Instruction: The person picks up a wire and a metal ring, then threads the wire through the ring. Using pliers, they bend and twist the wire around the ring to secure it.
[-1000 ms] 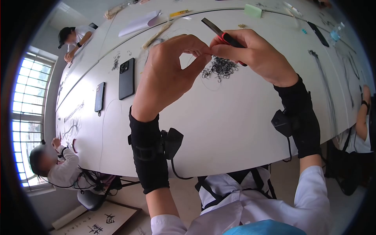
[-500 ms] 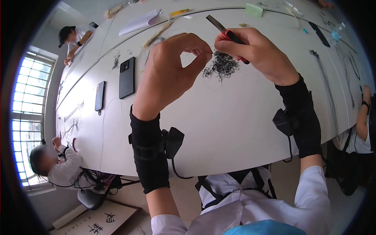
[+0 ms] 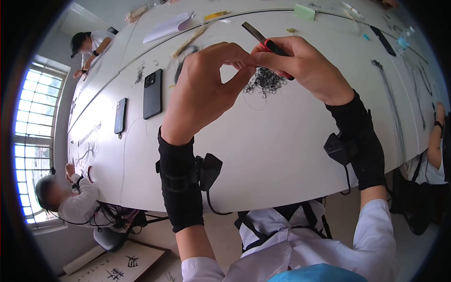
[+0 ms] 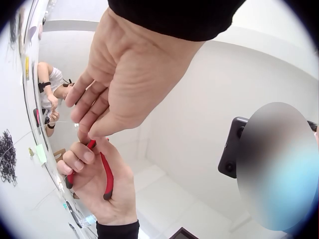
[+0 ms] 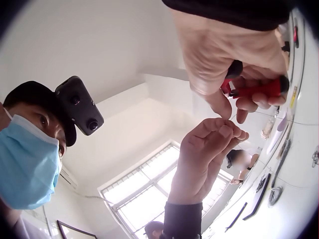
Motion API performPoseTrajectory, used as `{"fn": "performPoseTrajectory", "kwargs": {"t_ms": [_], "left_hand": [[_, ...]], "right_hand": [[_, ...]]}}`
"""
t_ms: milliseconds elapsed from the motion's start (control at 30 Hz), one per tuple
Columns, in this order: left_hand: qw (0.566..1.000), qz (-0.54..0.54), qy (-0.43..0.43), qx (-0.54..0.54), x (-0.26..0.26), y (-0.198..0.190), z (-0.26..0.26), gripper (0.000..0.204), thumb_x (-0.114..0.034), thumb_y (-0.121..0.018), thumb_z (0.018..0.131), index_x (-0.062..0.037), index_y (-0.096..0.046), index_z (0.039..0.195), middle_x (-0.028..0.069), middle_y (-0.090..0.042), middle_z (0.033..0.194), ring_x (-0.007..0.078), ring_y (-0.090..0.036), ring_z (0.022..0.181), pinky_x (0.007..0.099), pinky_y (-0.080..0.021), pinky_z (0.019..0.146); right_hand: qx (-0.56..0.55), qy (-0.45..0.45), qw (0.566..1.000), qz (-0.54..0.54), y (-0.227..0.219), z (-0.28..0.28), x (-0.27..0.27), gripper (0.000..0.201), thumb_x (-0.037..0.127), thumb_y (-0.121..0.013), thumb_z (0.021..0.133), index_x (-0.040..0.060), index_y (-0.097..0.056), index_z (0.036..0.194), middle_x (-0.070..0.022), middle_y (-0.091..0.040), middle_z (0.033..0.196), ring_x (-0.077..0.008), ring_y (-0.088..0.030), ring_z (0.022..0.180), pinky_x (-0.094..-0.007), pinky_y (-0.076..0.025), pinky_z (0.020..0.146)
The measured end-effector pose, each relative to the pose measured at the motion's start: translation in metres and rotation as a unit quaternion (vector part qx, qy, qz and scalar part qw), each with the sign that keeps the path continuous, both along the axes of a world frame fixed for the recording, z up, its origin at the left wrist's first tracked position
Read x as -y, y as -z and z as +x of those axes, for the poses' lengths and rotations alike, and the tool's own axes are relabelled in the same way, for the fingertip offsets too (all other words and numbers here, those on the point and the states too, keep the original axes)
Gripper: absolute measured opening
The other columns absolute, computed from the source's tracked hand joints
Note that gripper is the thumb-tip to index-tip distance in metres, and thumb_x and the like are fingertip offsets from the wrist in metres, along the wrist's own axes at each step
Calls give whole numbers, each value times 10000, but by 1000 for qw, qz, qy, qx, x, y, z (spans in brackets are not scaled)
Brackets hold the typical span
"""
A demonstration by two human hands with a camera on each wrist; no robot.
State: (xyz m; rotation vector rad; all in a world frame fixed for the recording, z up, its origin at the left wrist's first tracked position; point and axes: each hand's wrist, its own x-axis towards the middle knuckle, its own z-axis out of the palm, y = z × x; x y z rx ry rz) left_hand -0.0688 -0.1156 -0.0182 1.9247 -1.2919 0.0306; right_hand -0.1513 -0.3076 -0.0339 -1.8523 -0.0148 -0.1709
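In the head view my right hand (image 3: pixel 307 66) grips a pair of pliers (image 3: pixel 255 32) with red and black handles. The metal nose points up and to the left. My left hand (image 3: pixel 199 89) pinches thumb to fingertips, right at the right hand's fingertips. A thin strand (image 4: pixel 52 122) runs from the pinched fingers in the left wrist view; the fingertips hide its end. Behind and below the hands, a pile of small black curled pieces (image 3: pixel 267 82) lies on the white table (image 3: pixel 263 150). The right wrist view shows a red handle (image 5: pixel 259 89) within the right hand's curled fingers.
Two phones (image 3: pixel 152 94) lie left of my left arm. A bundle of pale fibres (image 3: pixel 189 41), a folded paper (image 3: pixel 168 27) and a green note (image 3: pixel 304 12) are at the back. A bottle (image 3: pixel 404 38) and long dark strands (image 3: pixel 391 103) are on the right. Other people sit around the table.
Half a second ago the right hand had moved slightly away to the right, opening a gap between the hands. Now it is back against the left fingertips, with the pliers still gripped.
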Motion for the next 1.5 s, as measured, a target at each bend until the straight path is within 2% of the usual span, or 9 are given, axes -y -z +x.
{"fn": "performPoseTrajectory", "kwargs": {"t_ms": [67,167,267,500,900,1000,1200,1300,1500], "left_hand": [[1000,14,-5,11,0,-3,-1,91,-20,-710,884,20,-699,964,90,-730,927,177,-710,905,328,-540,957],[1000,-8,-15,5,0,1,1,91,-40,-714,889,16,-705,959,91,-733,919,177,-711,899,325,-543,946],[999,3,-33,-1,-1,0,4,103,-61,-718,895,19,-710,959,99,-740,922,181,-719,898,320,-546,932],[998,22,-52,-24,-1,3,5,142,-81,-733,889,29,-716,977,118,-749,939,196,-731,910,314,-551,913],[998,14,-53,3,-1,4,4,121,-64,-743,865,29,-730,942,118,-749,904,201,-734,877,313,-560,891],[998,7,-54,13,-1,2,4,111,-52,-745,854,30,-735,928,119,-750,886,200,-735,858,311,-561,884],[999,-6,-52,17,1,3,3,105,-35,-749,841,27,-741,926,121,-750,874,197,-736,847,308,-564,867],[999,-3,-48,22,1,4,3,104,-29,-751,835,20,-744,926,120,-750,873,202,-737,846,307,-565,860],[998,13,-44,48,2,4,3,95,-31,-755,837,13,-741,920,120,-753,894,214,-739,864,315,-566,863]], "right_hand": [[26,37,999,2,3,-1,-5,355,366,-684,902,14,-707,944,23,-509,716,-91,-442,672,-256,-324,620],[28,58,997,-32,3,3,6,307,351,-645,954,46,-673,940,48,-441,681,-65,-388,632,-238,-300,603],[42,64,997,-33,-10,-6,6,278,327,-632,954,52,-662,920,50,-434,678,-63,-387,632,-239,-302,608],[11,48,992,-119,0,2,4,263,260,-628,958,3,-641,900,20,-557,767,-80,-482,735,-239,-387,703],[-11,53,977,-204,-2,1,3,287,273,-616,968,-9,-663,941,-2,-562,756,-94,-493,731,-251,-410,702],[97,77,983,-137,12,8,3,336,315,-640,900,0,-631,785,-14,-466,599,-121,-409,557,-300,-372,557],[20,23,998,-61,9,4,-5,347,325,-658,912,-20,-697,896,7,-514,663,-98,-429,600,-268,-366,575],[-42,7,996,-74,2,1,-5,298,281,-632,955,-1,-716,1002,-16,-633,822,-104,-553,812,-251,-423,784],[-58,8,998,-14,6,2,-8,236,271,-620,942,46,-639,873,47,-483,689,-61,-426,644,-230,-346,620]]}}
